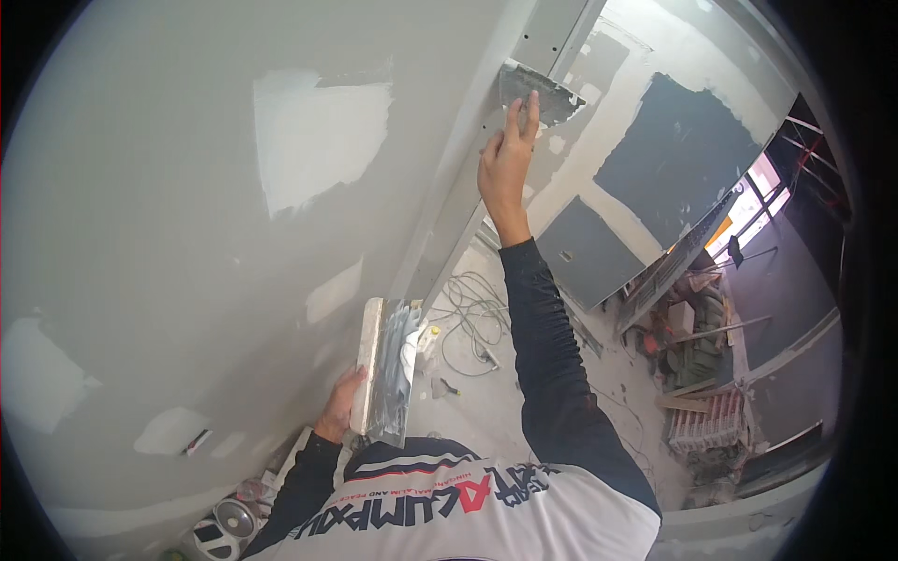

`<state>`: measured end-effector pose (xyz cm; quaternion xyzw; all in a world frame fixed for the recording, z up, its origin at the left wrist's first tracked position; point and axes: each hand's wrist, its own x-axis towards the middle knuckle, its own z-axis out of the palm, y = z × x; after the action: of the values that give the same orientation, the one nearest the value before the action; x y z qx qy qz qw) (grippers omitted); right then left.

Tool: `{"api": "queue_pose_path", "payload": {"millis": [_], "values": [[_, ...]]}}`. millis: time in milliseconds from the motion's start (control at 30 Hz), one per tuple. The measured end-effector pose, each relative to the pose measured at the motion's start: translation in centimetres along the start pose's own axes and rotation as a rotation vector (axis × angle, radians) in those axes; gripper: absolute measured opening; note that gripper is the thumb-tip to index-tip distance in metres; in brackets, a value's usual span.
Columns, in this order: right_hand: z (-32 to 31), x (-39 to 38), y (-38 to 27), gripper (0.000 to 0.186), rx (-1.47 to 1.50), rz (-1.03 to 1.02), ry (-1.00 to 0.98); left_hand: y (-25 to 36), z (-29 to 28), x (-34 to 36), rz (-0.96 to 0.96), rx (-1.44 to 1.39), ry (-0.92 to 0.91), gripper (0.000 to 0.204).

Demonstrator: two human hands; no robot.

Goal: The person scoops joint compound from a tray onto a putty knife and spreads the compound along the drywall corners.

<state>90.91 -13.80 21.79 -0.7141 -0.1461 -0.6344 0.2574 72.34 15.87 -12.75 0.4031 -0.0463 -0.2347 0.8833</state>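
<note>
My left hand (341, 404) grips a wide plastering blade (383, 365) with a pale handle strip and white-grey compound smeared across it, held low beside the wall. My right hand (507, 164) is raised high and closed on a putty knife (552, 93), two fingers extended along its grey, smeared blade. The knife is at the metal-lined edge strip (539, 28) of the grey drywall (178, 234), near a few dark screw holes; whether it touches cannot be told. Pale filler patches (318, 140) mark the wall on the left.
Grey patched boards (669, 164) stand at the right, beside metal poles and a bright opening. Below are coiled cables (468, 323) on the dusty floor (468, 411), piled materials (702, 416) at lower right, and a fan-like item (234, 519) among clutter at lower left.
</note>
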Motion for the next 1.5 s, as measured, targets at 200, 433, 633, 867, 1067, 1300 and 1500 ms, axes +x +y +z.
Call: {"api": "queue_pose_path", "payload": {"millis": [200, 433, 633, 867, 1067, 1300, 1500], "values": [[1.7, -5.6, 0.7, 0.067, -0.047, 0.075, -0.138, 1.2, 1.0, -0.5, -0.042, -0.029, 0.043, 0.035], [4.2, -17.8, 2.1, 0.075, 0.004, 0.251, -0.297, 1.5, -0.1, -0.6, -0.081, 0.045, 0.1, 0.034], [7.1, -30.2, 2.9, 0.074, -0.12, 0.335, -0.421, 1.3, -0.7, -0.8, -0.121, 0.117, 0.225, 0.035], [9.4, -41.4, 3.8, 0.069, -0.056, 0.526, -0.513, 1.5, -0.5, -0.8, -0.15, 0.159, 0.288, 0.034], [5.7, -47.6, 3.6, 0.087, 0.122, 0.575, -0.529, 0.8, -1.1, 0.2, -0.144, 0.163, 0.216, 0.038], [-9.6, -37.4, -2.4, 0.087, 0.368, 0.63, -0.513, -1.3, -3.1, 0.1, -0.156, 0.048, 0.257, 0.04], [-18.4, -29.9, -7.2, 0.078, 0.616, 0.509, -0.73, -2.1, 2.6, 5.0, -0.182, -0.035, 0.119, 0.046]]}}
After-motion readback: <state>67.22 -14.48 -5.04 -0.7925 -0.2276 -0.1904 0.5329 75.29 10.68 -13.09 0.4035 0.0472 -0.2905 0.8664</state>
